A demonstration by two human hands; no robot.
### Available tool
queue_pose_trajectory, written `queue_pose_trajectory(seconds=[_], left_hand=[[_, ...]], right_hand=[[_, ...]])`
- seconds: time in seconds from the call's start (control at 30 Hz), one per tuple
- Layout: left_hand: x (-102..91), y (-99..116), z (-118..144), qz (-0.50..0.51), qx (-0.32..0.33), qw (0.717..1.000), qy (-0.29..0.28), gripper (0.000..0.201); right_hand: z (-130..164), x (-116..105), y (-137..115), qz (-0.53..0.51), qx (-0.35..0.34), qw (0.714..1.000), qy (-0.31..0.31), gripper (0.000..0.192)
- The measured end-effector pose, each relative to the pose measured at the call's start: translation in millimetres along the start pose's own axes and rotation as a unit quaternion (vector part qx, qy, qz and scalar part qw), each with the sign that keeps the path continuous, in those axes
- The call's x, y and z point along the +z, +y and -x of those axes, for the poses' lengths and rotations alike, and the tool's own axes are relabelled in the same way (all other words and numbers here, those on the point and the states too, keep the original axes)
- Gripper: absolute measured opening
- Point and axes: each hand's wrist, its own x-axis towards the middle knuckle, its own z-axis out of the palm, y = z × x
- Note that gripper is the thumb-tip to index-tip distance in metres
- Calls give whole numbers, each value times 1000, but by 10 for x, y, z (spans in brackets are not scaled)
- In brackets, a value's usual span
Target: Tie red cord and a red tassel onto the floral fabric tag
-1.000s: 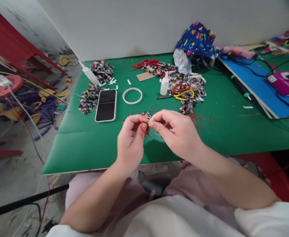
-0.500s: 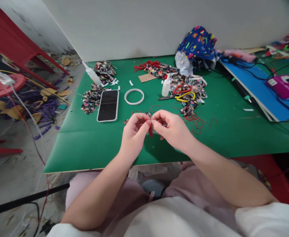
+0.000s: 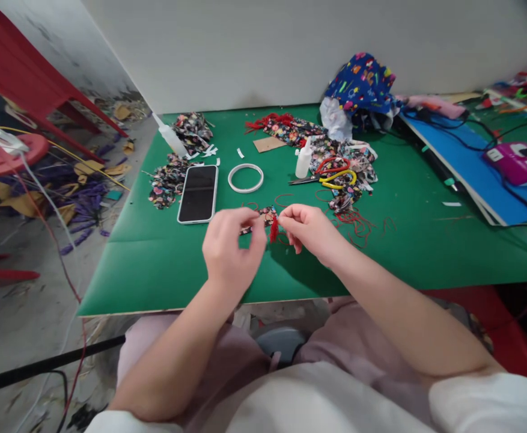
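My right hand (image 3: 310,231) pinches the top of a small red tassel (image 3: 274,230) between thumb and forefinger, its other fingers curled below. The tassel hangs at the end of a black floral fabric strip (image 3: 267,214). To the left, my left hand (image 3: 234,243) is slightly blurred, thumb and forefinger brought together over the strip; whatever is between them is too small to make out. Thin loops of red thread (image 3: 283,197) lie on the table just beyond. Part of the strip is hidden behind my left hand.
On the green table (image 3: 155,270) are a phone (image 3: 199,193), a tape roll (image 3: 246,178), scissors (image 3: 338,176), glue bottles (image 3: 304,159) (image 3: 172,139), floral fabric pieces (image 3: 168,183) and tangled red thread (image 3: 356,224). A blue folder (image 3: 466,162) lies right, with cables and a purple device (image 3: 518,162).
My left hand has moved left and toward me, away from my right fingertips. More of the red tassel and floral strip shows between the hands. My right hand has stayed nearly in place.
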Motion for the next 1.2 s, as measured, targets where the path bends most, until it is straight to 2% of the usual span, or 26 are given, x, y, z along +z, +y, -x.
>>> queue_pose_trajectory(seconds=[0.03,0.1,0.2,0.3,0.43,0.57,0.7,0.8,1.0,1.03,1.1,1.17,1.2], left_hand=[[-32,59,28,-51,70,996,-23,7],[-74,145,78,-134,144,977,-84,14],[-73,173,127,-177,162,961,-136,23],[-24,121,148,-148,134,967,-158,27],[33,42,137,-46,8,976,-213,32],[63,10,110,37,-68,975,-208,28],[83,2,111,75,-85,973,-199,40],[92,-21,122,47,-67,976,-203,43],[83,-119,106,-40,-40,962,-267,57],[72,-116,99,-40,-28,966,-253,58],[42,-72,85,-22,15,985,-172,52],[10,9,75,18,66,994,-86,33],[0,52,72,40,85,993,-69,23]], right_hand=[[-5,-5,-3,-3,3,1000,0,12],[-9,-13,-12,-7,3,1000,3,11],[-6,-20,-17,-3,-8,1000,7,10],[7,-17,-7,3,-25,1000,-1,9],[28,-7,-2,2,-36,999,-7,12],[33,-10,-35,-13,-35,999,-6,14],[26,-24,-75,-46,-14,999,11,14],[17,-41,-84,-72,-4,997,24,12],[-16,-104,-80,-98,-1,993,61,9],[-22,-113,-79,-102,2,993,66,9],[-30,-123,-75,-106,10,992,67,10],[-30,-121,-76,-115,21,991,58,10],[-26,-117,-80,-121,28,991,53,10]])
